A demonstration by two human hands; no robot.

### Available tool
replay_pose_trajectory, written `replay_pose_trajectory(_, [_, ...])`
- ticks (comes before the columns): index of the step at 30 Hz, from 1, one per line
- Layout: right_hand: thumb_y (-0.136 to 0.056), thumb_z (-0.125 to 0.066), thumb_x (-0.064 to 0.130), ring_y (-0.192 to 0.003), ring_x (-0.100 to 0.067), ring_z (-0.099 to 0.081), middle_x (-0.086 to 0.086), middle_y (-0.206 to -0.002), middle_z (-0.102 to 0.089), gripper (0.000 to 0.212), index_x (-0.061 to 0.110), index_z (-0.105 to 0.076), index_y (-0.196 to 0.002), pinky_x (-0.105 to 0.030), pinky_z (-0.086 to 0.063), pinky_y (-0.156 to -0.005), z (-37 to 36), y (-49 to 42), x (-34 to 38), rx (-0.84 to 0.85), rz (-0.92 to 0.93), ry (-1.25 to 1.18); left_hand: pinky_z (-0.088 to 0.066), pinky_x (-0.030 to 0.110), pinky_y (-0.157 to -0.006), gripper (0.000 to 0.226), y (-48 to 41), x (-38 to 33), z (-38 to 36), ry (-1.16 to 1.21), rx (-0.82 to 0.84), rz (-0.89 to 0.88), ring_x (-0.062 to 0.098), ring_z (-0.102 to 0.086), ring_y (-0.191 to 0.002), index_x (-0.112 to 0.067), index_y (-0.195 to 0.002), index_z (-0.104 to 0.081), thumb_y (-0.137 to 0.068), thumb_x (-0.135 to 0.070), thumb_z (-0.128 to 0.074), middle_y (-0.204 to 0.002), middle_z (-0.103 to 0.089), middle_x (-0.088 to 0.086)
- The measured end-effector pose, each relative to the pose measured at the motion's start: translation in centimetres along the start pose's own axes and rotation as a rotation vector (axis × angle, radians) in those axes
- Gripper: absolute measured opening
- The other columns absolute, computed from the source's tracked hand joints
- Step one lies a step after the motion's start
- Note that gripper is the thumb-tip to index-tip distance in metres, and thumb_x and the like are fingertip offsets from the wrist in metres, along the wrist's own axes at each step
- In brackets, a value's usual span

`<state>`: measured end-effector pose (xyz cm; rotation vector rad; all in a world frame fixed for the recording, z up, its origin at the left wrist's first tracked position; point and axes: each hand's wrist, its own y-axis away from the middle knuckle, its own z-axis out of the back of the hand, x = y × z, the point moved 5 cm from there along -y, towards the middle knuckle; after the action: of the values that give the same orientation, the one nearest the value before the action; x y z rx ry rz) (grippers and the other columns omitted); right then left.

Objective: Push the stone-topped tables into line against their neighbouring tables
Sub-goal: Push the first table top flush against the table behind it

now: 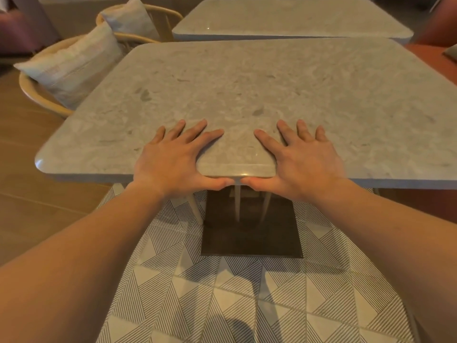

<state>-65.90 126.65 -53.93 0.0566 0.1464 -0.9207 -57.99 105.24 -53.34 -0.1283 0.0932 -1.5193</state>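
Two stone-topped tables show: the near table [247,90] fills the middle of the view, and the far table [291,18] stands just beyond it, their facing edges close and roughly parallel, though whether they touch cannot be told. Two bare hands clasp the near table's front edge side by side. The left hand [173,157] lies with four fingers spread flat on the stone and its thumb hooked under the rim; the right hand [301,157] mirrors it, and the two thumb tips nearly meet below the edge. Under the top, one dark square base plate [252,233] rests on the patterned floor tiles [222,305]. Left of the tables stand two wooden chairs [37,92], each holding one pale cushion [74,63]. No writing or brand can be read anywhere.
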Motion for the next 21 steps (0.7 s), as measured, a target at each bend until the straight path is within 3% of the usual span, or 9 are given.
replay_pose_trajectory(21, [-0.054,0.016,0.108,-0.161,-0.049,-0.019,-0.012,-0.178,-0.016,0.131,0.043,0.0,-0.167,-0.07,-0.02,-0.124,0.1,-2.0,0.8,-0.002,-0.042,0.018,-0.016,0.054,-0.133,0.121,-2.2,2.2,-0.2,0.003,0.004,-0.048,0.025,-0.015,-0.166,-0.057,-0.162,-0.008,-0.055,-0.113,-0.014,-0.178,-0.015,-0.015])
